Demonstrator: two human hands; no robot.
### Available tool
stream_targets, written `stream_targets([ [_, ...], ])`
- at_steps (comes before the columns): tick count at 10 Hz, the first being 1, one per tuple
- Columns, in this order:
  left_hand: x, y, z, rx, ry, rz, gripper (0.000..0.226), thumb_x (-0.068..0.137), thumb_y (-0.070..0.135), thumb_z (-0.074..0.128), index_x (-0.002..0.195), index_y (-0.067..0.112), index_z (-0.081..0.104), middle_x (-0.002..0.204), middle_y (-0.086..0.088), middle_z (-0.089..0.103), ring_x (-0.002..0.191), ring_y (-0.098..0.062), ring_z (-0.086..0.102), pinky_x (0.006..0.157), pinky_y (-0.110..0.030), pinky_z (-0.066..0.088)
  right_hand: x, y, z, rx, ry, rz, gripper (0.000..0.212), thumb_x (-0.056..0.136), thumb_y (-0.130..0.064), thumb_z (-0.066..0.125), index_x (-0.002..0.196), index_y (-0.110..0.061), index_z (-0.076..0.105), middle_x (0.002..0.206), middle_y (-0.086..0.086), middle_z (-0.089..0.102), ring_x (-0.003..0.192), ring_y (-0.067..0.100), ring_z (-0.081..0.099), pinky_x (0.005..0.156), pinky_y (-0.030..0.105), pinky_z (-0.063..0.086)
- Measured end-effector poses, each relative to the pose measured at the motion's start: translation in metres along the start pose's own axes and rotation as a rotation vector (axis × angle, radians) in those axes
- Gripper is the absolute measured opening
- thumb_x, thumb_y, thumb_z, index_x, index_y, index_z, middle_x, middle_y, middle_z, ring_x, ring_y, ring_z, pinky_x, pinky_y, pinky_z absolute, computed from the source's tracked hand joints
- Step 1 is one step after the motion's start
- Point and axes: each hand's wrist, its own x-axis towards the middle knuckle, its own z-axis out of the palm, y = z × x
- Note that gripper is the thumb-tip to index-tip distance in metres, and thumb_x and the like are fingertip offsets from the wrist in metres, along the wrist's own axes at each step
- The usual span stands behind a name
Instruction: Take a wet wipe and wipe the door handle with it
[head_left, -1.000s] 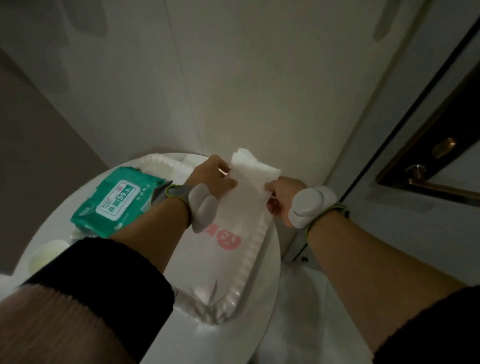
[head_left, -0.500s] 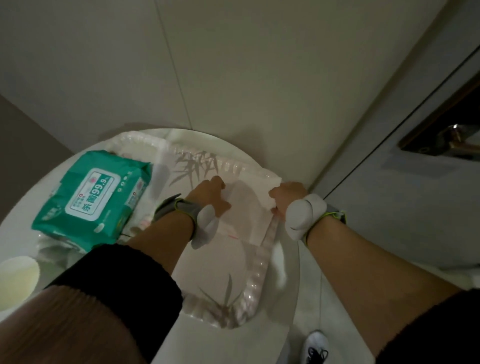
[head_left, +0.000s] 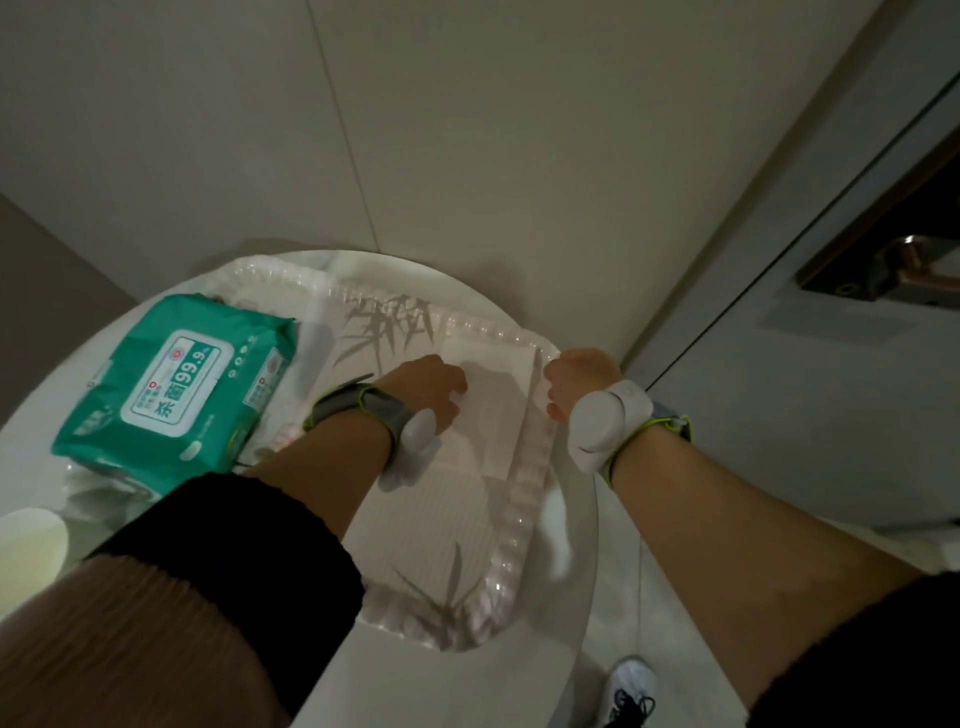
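Two hands press one white wet wipe (head_left: 493, 415) flat in a scalloped tray (head_left: 519, 525) on a round desk (head_left: 571, 519); the left hand (head_left: 423, 387) rests on the wipe's left edge, the right hand (head_left: 579, 371) holds its right edge over the tray rim. Fingers of both curl under and are hidden, so their grip cannot be told. One green wipe pack (head_left: 176, 389) lies left, half on the tray. The door handle (head_left: 924, 273), dim and cut off by the frame, sits well apart at right. One white shoe (head_left: 631, 686) shows on open floor beside the desk's edge
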Motion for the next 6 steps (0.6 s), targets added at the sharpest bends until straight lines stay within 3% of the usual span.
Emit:
stream_targets([
  [1, -0.003, 0.004, -0.005, -0.016, 0.055, 0.002, 0.033, 0.097, 0.017, 0.050, 0.130, 0.013, 0.050, 0.136, -0.010, 0.049, 0.123, -0.027, 0.048, 0.103, -0.032, 0.039, -0.005, 0.002, -0.007, 0.006, 0.001, -0.077, 0.033, 0.090, -0.005, 0.041, 0.061, -0.019, 0.032, 0.095, 0.016, 0.042, 0.092, 0.026, 0.042, 0.101, 0.052, 0.044],
  [2, -0.007, 0.019, -0.012, -0.054, 0.126, -0.001, 0.027, 0.096, 0.018, 0.052, 0.123, 0.014, 0.055, 0.131, -0.008, 0.055, 0.118, -0.025, 0.052, 0.098, -0.030, 0.041, -0.014, 0.003, -0.022, 0.146, -0.103, -0.020, 0.033, 0.092, -0.001, 0.038, 0.066, -0.020, 0.031, 0.099, 0.015, 0.037, 0.097, 0.029, 0.044, 0.107, 0.052, 0.039],
  [3, -0.012, 0.040, -0.026, -0.093, 0.164, -0.019, 0.024, 0.095, 0.019, 0.054, 0.118, 0.015, 0.058, 0.126, -0.007, 0.060, 0.114, -0.024, 0.055, 0.095, -0.028, 0.042, -0.027, 0.001, -0.042, 0.222, -0.093, -0.031, 0.043, 0.092, 0.001, 0.037, 0.057, -0.022, 0.025, 0.100, 0.016, 0.036, 0.097, 0.025, 0.039, 0.106, 0.048, 0.037],
  [4, -0.018, 0.070, -0.047, -0.099, 0.237, -0.010, 0.023, 0.094, 0.022, 0.055, 0.115, 0.015, 0.060, 0.125, -0.008, 0.060, 0.114, -0.027, 0.056, 0.093, -0.029, 0.043, -0.040, -0.006, -0.076, 0.302, -0.114, -0.061, 0.047, 0.092, 0.005, 0.036, 0.056, -0.022, 0.022, 0.100, 0.016, 0.034, 0.102, 0.032, 0.046, 0.106, 0.050, 0.035],
  [5, -0.036, 0.111, -0.079, -0.165, 0.304, 0.016, 0.021, 0.093, 0.018, 0.057, 0.112, 0.011, 0.063, 0.122, -0.011, 0.062, 0.106, -0.027, 0.057, 0.086, -0.029, 0.044, -0.059, -0.019, -0.122, 0.402, -0.100, -0.073, 0.044, 0.091, 0.001, 0.042, 0.058, -0.024, 0.028, 0.097, 0.014, 0.041, 0.113, 0.045, 0.052, 0.098, 0.049, 0.042],
  [6, -0.051, 0.152, -0.111, -0.240, 0.375, 0.029, 0.020, 0.093, 0.018, 0.056, 0.107, 0.009, 0.067, 0.105, -0.014, 0.065, 0.100, -0.030, 0.060, 0.079, -0.029, 0.045, -0.081, -0.030, -0.168, 0.564, 0.008, -0.107, 0.026, 0.089, -0.013, 0.051, 0.064, -0.016, 0.045, 0.076, 0.004, 0.051, 0.065, 0.025, 0.055, 0.059, 0.030, 0.044],
])
